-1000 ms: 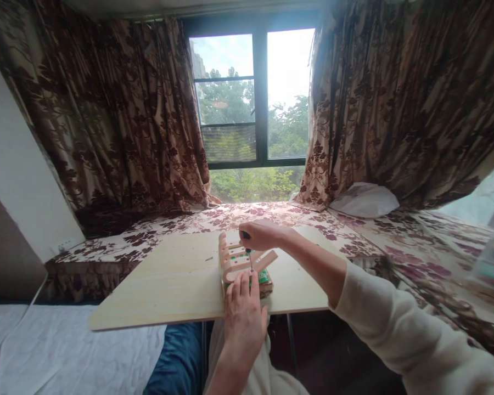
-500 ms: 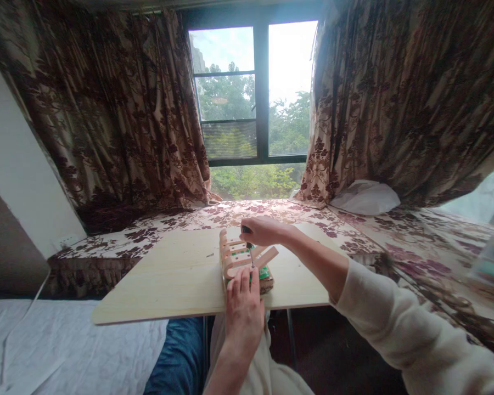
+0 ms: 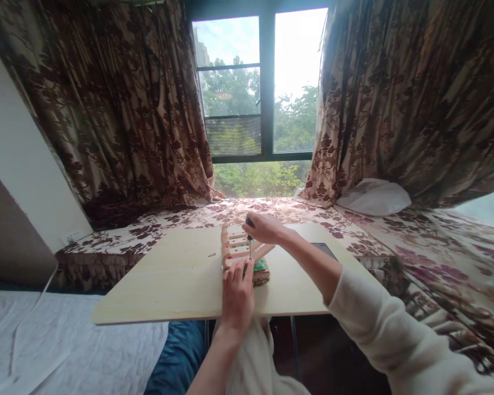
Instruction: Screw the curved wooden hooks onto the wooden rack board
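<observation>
Head view: screwdriver (image 3: 250, 238) upright at a wooden rack (image 3: 231, 254)

Nearest, the left hand (image 3: 237, 291) lays its fingers on the rack's near end — whether they pinch anything, I cannot tell. Beneath the rack, on the table (image 3: 160, 280), a green pack (image 3: 260, 266) shows. Just beyond, the right hand (image 3: 265, 227) is closed around the screwdriver's handle, shaft pointing down. Farther off — flowered ledge (image 3: 123, 233), curtains (image 3: 148, 109), window (image 3: 267, 82).
</observation>
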Tool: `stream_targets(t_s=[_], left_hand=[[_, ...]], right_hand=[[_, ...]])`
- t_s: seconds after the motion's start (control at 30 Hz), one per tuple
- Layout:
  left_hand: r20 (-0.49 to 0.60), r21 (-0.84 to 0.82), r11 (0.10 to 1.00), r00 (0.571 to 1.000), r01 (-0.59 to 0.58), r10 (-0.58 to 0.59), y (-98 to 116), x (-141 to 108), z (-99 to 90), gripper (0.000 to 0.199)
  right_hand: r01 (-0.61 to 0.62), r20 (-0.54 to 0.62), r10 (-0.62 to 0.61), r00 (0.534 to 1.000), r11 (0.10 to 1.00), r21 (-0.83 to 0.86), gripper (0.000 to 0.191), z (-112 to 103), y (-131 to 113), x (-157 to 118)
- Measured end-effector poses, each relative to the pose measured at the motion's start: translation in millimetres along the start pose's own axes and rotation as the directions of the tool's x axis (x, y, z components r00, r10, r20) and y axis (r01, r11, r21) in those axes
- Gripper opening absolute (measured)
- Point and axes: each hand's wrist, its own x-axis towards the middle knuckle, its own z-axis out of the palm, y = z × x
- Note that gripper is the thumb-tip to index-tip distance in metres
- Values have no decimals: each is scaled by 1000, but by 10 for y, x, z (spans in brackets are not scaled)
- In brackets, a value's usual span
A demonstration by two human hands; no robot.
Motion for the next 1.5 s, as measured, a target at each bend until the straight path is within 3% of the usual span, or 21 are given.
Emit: stream_targets(t_s=[0.2, 0.37, 0.67, 0.87, 1.03, 1.2, 1.3, 1.4, 1.5], left_hand=[[-6, 5, 1000, 1000, 14, -14, -201, 275, 249, 44], [-20, -7, 999, 999, 32, -32, -224, 260, 396, 49], [-48, -33, 998, 998, 47, -49, -242, 173, 400, 45], [-15, -16, 1000, 1000, 22, -22, -280, 112, 405, 53], [-17, -31, 998, 998, 53, -54, -309, 99, 397, 55], [-5, 10, 1000, 1000, -6, 6, -331, 91, 413, 60], [-22, -24, 999, 999, 35, -36, -309, 88, 425, 61], [-24, -54, 996, 997, 76, -78, -293, 85, 423, 60], [-8, -44, 999, 999, 32, -33, -299, 85, 414, 60]], right_hand=[[32, -48, -29, 998, 997, 67, 21, 149, 140, 411], [53, -59, -45, 997, 988, 148, 20, 280, 256, 585], [28, -16, -25, 1000, 970, 240, 20, 188, 316, 559], [148, -58, -137, 989, 939, 312, 14, 209, 382, 506], [187, -30, -189, 982, 916, 354, 12, 183, 392, 500], [142, -43, -135, 990, 942, 305, 17, 225, 393, 545], [98, -60, -86, 994, 963, 250, 22, 243, 393, 564], [121, -73, -105, 992, 957, 263, 20, 222, 385, 552], [162, -65, -150, 987, 937, 308, 13, 181, 377, 518]])
